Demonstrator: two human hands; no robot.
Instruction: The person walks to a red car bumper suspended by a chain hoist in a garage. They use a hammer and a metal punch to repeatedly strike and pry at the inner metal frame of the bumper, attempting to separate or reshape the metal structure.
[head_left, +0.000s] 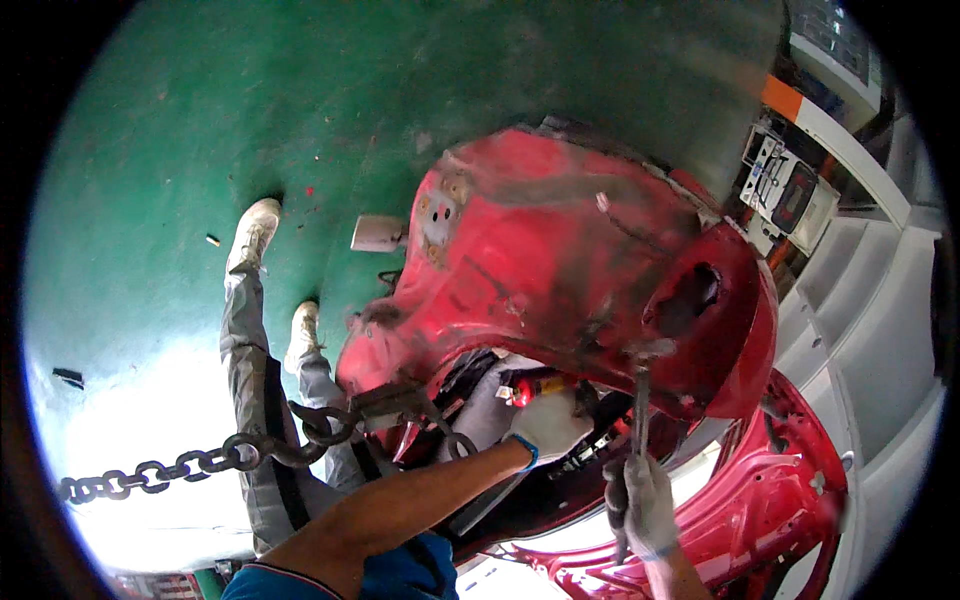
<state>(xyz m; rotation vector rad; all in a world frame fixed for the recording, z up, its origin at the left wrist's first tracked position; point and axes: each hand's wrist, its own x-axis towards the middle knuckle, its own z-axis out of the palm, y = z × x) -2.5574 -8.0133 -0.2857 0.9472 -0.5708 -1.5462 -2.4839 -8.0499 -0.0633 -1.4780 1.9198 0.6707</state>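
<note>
A white work glove covers my left hand (553, 425), which reaches into the opening of the dented red car body (530, 240). Its fingers look curled, and what they grip is hidden. Close by is a red and yellow object (533, 388), with a dark piece (586, 400) at the fingertips. My right hand (648, 500), gloved too, is closed around the handle of a hammer (642, 400). The hammer's head lies over the red panel, below a ragged dark hole (690, 300); contact cannot be judged. A dark, long thing (616, 505) shows beside the right hand.
A heavy chain (195, 463) runs from the left to a hook and metal clamp (390, 408) on the body's edge. An open red panel (770, 500) stands at lower right. The green floor (200, 120) carries small debris. A white vehicle (785, 195) is at far right.
</note>
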